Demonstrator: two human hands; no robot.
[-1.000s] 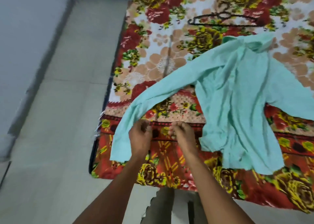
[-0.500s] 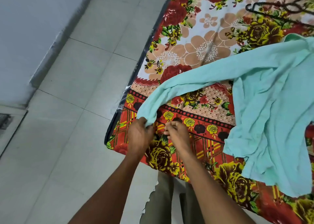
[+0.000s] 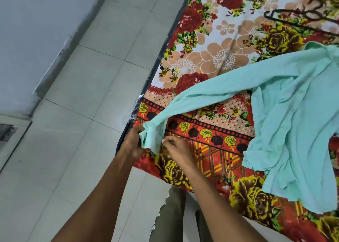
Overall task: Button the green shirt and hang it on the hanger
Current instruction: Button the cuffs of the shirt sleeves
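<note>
A pale green shirt [image 3: 293, 117] lies spread on a floral bedsheet, its body at the right and one long sleeve stretched toward the bed's near left corner. My left hand [image 3: 133, 142] grips the cuff end of that sleeve [image 3: 152, 137] from the left. My right hand [image 3: 176, 146] pinches the same cuff from the right, fingers closed on the fabric. A black hanger [image 3: 300, 19] rests on the bed at the upper right, beyond the shirt's collar and partly cut off by the frame.
The bed [image 3: 211, 65], covered by a red, yellow and beige flowered sheet, fills the right half. Pale floor tiles [image 3: 82, 95] and a grey wall base lie to the left. My legs show below the bed's edge.
The view swung left and closer. Both hands slid down the sleeve to its cuff, which now hangs bunched between them at the bed's corner.
</note>
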